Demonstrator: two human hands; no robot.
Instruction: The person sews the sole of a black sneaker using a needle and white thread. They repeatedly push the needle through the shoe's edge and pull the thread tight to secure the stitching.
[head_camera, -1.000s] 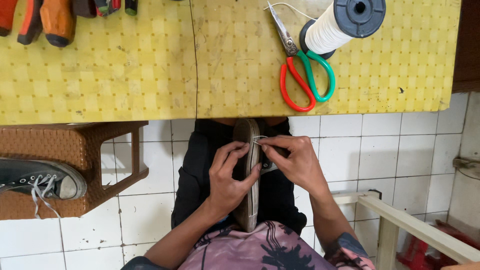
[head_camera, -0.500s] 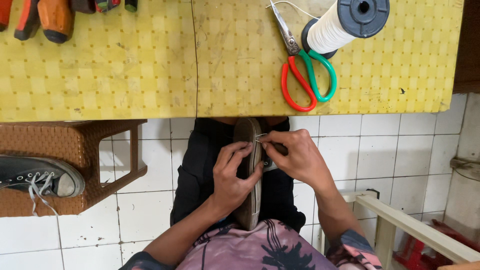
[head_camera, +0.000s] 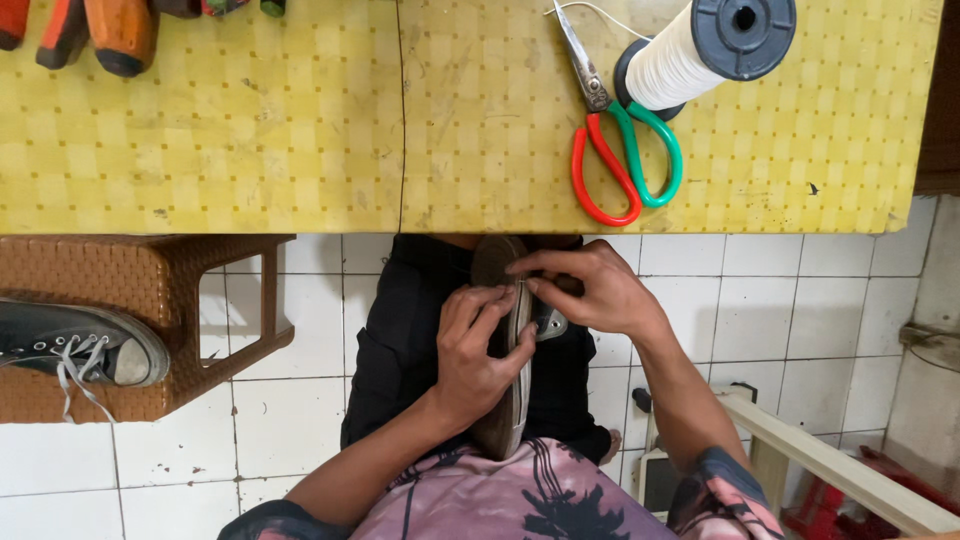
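A shoe (head_camera: 500, 410) lies sole-edge up in my lap, its toe pointing at the table. My left hand (head_camera: 478, 352) wraps around the middle of the shoe and holds it steady. My right hand (head_camera: 585, 290) sits at the shoe's right side near the toe, fingers pinched at the sole's edge; whatever small thing they pinch is hidden. On the yellow table (head_camera: 300, 130) above lie red and green scissors (head_camera: 620, 140) and a spool of white thread (head_camera: 700, 50).
A brown wicker stool (head_camera: 110, 300) at the left carries a dark sneaker (head_camera: 70, 345) with white laces. Several orange-handled tools (head_camera: 110, 30) lie at the table's far left. A pale wooden frame (head_camera: 830, 460) stands at the lower right on the white tiled floor.
My right hand has shifted slightly toward the shoe's toe and closed its fingers more tightly at the sole edge. My left hand keeps its hold.
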